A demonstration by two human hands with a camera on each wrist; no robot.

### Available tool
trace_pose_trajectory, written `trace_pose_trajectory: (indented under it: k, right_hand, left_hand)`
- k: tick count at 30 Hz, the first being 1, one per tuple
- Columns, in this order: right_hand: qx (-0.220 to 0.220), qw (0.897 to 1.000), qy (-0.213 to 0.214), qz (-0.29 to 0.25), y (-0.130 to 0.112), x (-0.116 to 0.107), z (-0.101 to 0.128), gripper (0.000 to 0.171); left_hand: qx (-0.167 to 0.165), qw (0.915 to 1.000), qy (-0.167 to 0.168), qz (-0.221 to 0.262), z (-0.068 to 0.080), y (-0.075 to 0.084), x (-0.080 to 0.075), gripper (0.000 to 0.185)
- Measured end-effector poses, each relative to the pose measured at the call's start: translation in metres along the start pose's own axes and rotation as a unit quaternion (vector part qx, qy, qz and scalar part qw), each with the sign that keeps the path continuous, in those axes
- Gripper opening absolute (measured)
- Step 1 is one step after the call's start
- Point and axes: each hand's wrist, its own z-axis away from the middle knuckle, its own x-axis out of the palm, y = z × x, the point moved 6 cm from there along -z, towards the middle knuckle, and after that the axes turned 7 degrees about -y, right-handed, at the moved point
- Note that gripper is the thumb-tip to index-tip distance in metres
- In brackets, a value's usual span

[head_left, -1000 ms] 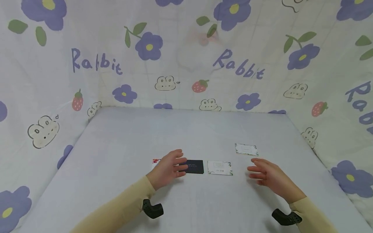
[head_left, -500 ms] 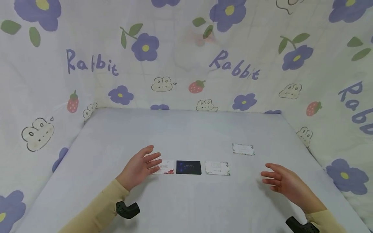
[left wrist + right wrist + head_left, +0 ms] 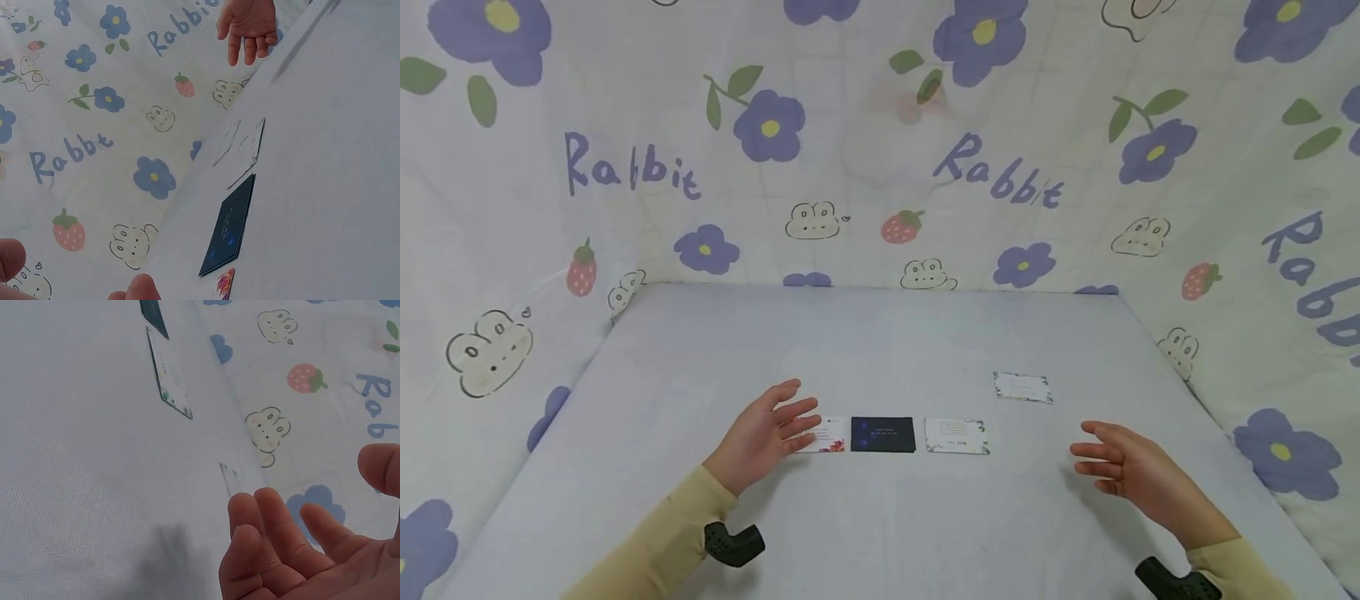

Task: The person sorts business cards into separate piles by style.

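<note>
My left hand (image 3: 756,442) hovers with loosely spread fingers over the left part of a white card with red flowers (image 3: 829,436), part of which it hides. It holds nothing. To the right of that card lies a dark navy stack of cards (image 3: 882,434), its thickness showing in the left wrist view. Beside it is a white card with a green leaf border (image 3: 957,436). Farther back and to the right lies a similar leaf-bordered card (image 3: 1022,387). My right hand (image 3: 1142,475) is held above the table right of the cards, fingers relaxed, gripping nothing.
A pale cloth covers the table (image 3: 880,525). Behind and at the sides hangs a curtain (image 3: 850,175) printed with purple flowers, strawberries and rabbits. A black wrist mount (image 3: 733,544) sits on the left sleeve, another (image 3: 1176,581) on the right.
My left hand has moved left, from the dark stack to the red-flowered card, uncovering the dark stack. My right hand has shifted away to the right. The cards lie as before.
</note>
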Motion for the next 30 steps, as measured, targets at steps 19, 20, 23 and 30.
trace_pose_trajectory:
  k: [19, 20, 23, 30]
  right_hand:
    - [-0.002, 0.997, 0.051, 0.054, -0.021, -0.026, -0.033, 0.082]
    - [-0.001, 0.997, 0.057, 0.052, -0.022, -0.028, -0.036, 0.081]
    - [0.004, 0.997, 0.074, 0.035, -0.023, -0.034, -0.045, 0.079]
    - [0.03, 0.992, 0.12, 0.012, -0.022, -0.047, -0.064, 0.079]
  left_hand:
    - [-0.026, 0.9983, -0.027, -0.043, -0.1, 0.002, 0.082, 0.065]
    - [-0.032, 0.9977, -0.027, -0.053, -0.108, 0.0, 0.09, 0.063]
    - [-0.049, 0.9939, -0.021, -0.097, -0.131, -0.009, 0.11, 0.06]
    - [-0.059, 0.9846, -0.017, -0.164, -0.168, -0.033, 0.148, 0.053]
